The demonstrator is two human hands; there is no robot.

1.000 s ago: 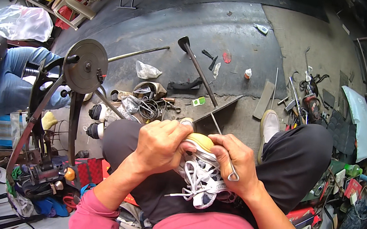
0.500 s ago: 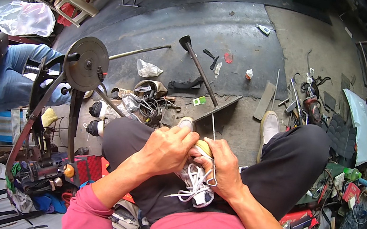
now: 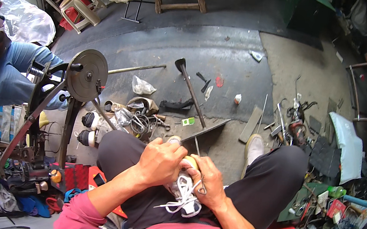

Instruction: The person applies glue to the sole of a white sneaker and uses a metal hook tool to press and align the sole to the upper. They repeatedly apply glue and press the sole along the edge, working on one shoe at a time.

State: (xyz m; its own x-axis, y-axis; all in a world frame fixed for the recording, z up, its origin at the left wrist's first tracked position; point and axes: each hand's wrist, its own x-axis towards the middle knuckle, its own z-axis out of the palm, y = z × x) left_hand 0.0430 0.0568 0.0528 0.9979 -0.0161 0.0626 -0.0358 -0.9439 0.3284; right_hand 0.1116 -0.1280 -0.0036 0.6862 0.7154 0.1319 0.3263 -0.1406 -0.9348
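I have the white shoe (image 3: pixel 177 188) between my two hands, low in front of me and above my lap, its white laces (image 3: pixel 184 194) on the side facing me and its yellow toe end (image 3: pixel 192 162) showing in the gap between my knuckles. My left hand (image 3: pixel 160 160) is curled tight, gripping the shoe at the left of that end. My right hand (image 3: pixel 209 182) is closed too, bent fingers and thumb at the right of it, with a thin metal rod (image 3: pixel 197 147) in the same grip: the shaft sticks out beyond my knuckles, and its looped end shows on the near side. My fingers hide exactly where the rod meets the shoe, so I can't tell whether they touch.
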